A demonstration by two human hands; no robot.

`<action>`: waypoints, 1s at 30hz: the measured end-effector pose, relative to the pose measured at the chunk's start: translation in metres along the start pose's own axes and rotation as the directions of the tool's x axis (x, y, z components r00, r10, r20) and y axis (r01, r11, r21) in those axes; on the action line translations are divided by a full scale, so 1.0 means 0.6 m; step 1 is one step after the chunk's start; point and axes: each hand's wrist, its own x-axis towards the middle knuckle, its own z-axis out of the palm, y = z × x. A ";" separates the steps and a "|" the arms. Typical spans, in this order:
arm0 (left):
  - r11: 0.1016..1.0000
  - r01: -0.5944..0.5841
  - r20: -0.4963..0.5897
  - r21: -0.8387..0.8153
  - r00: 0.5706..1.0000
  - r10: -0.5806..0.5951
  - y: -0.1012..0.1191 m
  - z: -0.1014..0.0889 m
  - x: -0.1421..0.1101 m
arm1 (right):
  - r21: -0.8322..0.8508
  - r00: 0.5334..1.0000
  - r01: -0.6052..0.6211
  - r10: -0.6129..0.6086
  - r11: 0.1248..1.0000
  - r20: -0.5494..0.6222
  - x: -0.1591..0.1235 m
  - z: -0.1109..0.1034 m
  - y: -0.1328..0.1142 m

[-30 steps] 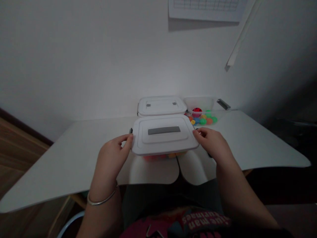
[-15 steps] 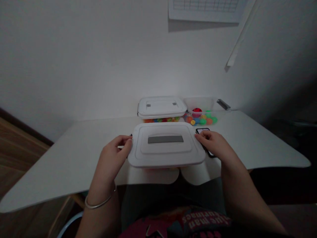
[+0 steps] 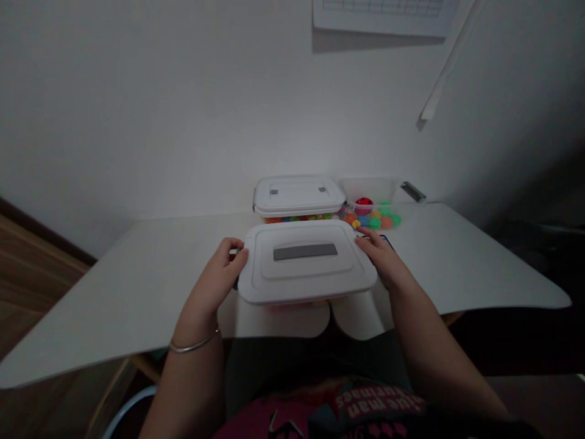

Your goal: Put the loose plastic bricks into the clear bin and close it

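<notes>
**Item 1:** white plastic lidded box (image 3: 306, 286), rectangular, with a grey strip across the lid and coloured contents faintly visible below the rim. It sits at the near part of the table, held between both hands; whether it rests on the surface or is slightly raised cannot be told.

**Item 2:** left hand (image 3: 219, 265), grasping the box's left edge, a silver bangle (image 3: 194, 346) on the wrist.

**Item 3:** right hand (image 3: 379, 256), grasping the box's right edge, fingers curled over the lid. A flat dark-edged object (image 3: 386, 240) lies just beyond it, mostly hidden.

**Item 4:** second white plastic lidded box (image 3: 298, 196), closed, filled with small coloured pieces, directly behind Item 1.

**Item 5:** clear plastic tub (image 3: 368, 190), just right of Item 4, holding multicoloured balls (image 3: 375, 221) and one red ball with black spots (image 3: 363, 205).

**Item 6:** white table (image 3: 137, 286), with two rounded lobes along its near edge, bearing all of the above.
</notes>
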 end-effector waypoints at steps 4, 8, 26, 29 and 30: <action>0.983 -0.022 -0.109 -0.182 0.994 0.002 -0.009 0.012 0.008 | 0.244 0.980 -0.137 0.095 0.960 0.177 -0.010 0.010 -0.004; 0.902 0.084 -0.140 -0.423 0.978 -0.156 -0.022 0.030 0.009 | 0.313 0.976 -0.215 0.188 0.925 0.115 -0.017 0.013 0.001; 0.851 0.141 -0.116 -0.506 0.967 -0.229 0.012 0.052 -0.010 | 0.249 0.990 -0.103 0.076 0.963 0.116 -0.031 0.011 -0.032; 0.871 0.114 -0.129 -0.478 0.971 -0.199 0.011 0.054 -0.012 | 0.257 0.989 -0.108 0.077 0.960 0.126 -0.033 0.012 -0.033; 0.877 0.112 -0.127 -0.467 0.973 -0.192 0.011 0.055 -0.013 | 0.259 0.989 -0.109 0.078 0.960 0.126 -0.034 0.012 -0.034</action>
